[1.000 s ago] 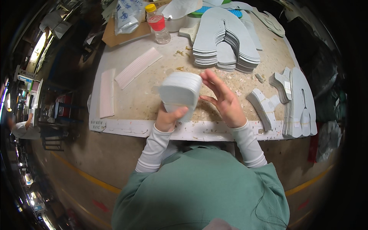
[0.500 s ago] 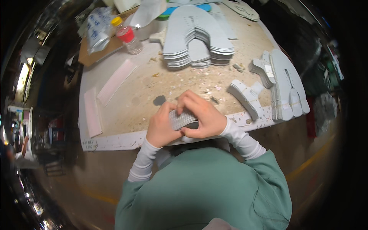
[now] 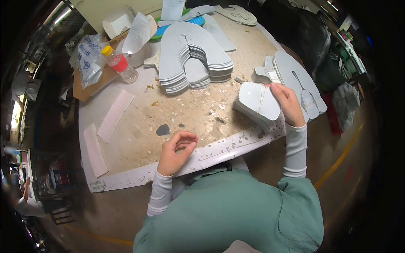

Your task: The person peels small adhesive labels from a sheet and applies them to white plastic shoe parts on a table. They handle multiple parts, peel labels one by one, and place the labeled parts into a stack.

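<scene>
My right hand grips the edge of a banded stack of light-grey cut pieces, thumb and fingers at its upper right corner. The pieces look like shoe-upper parts, and a thin band crosses the top one. This stack is at the table's right front, where it hides the bundle seen there before; whether it rests on that bundle I cannot tell. My left hand hovers by the front edge with loosely curled fingers, a gap inside the curl and nothing visible in it. A dark grey scrap lies beyond it.
A tall stack of grey arched pieces stands at the back middle. More banded bundles lie far right. At left are a bottle with a yellow cap, a plastic bag and two pale pink strips.
My hands have parted. The right one has carried the small stack from the front middle to the right; the left has let go and stayed near the front edge. The view has shifted.
</scene>
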Demonstrator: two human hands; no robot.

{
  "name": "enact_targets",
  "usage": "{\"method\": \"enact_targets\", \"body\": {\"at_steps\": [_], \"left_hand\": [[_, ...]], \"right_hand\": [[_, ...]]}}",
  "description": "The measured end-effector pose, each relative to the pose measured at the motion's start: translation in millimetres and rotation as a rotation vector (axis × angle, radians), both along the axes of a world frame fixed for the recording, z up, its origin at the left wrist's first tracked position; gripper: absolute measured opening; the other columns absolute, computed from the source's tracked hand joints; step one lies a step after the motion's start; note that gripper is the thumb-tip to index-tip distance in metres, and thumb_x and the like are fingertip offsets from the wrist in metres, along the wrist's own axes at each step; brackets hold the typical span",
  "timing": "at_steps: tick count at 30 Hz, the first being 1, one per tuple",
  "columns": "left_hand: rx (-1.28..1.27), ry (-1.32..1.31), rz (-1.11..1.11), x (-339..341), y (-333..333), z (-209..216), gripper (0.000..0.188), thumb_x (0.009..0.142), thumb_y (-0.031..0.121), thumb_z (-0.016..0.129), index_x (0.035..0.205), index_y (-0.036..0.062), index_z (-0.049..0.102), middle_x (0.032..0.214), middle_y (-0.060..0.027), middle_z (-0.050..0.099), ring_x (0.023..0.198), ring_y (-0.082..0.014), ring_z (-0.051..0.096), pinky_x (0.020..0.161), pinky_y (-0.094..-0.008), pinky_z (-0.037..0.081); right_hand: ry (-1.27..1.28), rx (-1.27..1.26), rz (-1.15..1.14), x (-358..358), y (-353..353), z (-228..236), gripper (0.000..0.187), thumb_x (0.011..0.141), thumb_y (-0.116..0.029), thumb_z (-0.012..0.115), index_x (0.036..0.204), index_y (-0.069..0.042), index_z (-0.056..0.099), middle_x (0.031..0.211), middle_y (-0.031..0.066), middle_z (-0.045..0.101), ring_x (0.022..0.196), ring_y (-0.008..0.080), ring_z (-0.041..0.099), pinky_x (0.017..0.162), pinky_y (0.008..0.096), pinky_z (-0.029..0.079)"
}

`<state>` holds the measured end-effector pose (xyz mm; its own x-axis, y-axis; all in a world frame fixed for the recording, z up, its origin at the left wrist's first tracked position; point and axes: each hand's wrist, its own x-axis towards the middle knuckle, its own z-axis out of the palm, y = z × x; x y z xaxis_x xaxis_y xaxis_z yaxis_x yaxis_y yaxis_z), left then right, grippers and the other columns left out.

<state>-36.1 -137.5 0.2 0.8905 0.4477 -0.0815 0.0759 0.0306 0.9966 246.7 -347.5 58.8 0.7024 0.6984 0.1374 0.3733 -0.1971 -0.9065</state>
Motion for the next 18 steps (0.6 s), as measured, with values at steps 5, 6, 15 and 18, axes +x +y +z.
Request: {"method": "enact_targets", "body": {"at_steps": [5,6,15,18], "left_hand": [[0.037,0.014,-0.012,-3.0,2.3,-7.0,0.023,0.092,0.007,0.065,0.113,-0.0012,0.061,0.105,-0.0098,0.07,0.101,-0.0154,0.067,0.089,-0.0273,0.051],[0.041,0.008,-0.009,-3.0,2.3,-7.0,0.023,0.092,0.007,0.065,0.113,-0.0012,0.061,0.105,-0.0098,0.07,0.101,-0.0154,0.067,0.089,-0.0273,0.051],[0.508,-0.06,-0.036,17.5,1.5,23.3,0.02,0.089,0.012,0.069,0.105,0.0007,0.064,0.097,-0.0119,0.069,0.089,-0.0187,0.07,0.077,-0.0295,0.056],[0.772,-0.052,-0.085,32.3,12.7,34.0,0.026,0.087,0.013,0.071,0.109,0.0015,0.063,0.102,-0.0128,0.069,0.085,-0.0191,0.07,0.076,-0.0294,0.055]], "right_hand": [[-0.527,-0.223,-0.139,1.0,-1.4,6.8,0.031,0.087,-0.017,0.07,0.115,-0.003,0.068,0.104,0.0102,0.067,0.093,0.0221,0.062,0.083,0.0325,0.047],[-0.599,-0.158,-0.062,1.9,1.4,14.5,0.032,0.086,-0.017,0.07,0.115,-0.004,0.068,0.103,0.0099,0.067,0.093,0.023,0.062,0.083,0.0329,0.047],[-0.99,-0.236,0.464,54.4,122.7,18.8,0.076,0.076,-0.026,0.081,0.141,-0.006,0.045,0.125,0.0197,0.052,0.112,0.0336,0.054,0.097,0.0403,0.047],[-1.07,-0.501,0.546,63.3,149.6,-3.9,0.106,0.068,-0.03,0.086,0.153,-0.01,0.026,0.144,0.0241,0.037,0.128,0.0364,0.047,0.103,0.0419,0.046]]}}
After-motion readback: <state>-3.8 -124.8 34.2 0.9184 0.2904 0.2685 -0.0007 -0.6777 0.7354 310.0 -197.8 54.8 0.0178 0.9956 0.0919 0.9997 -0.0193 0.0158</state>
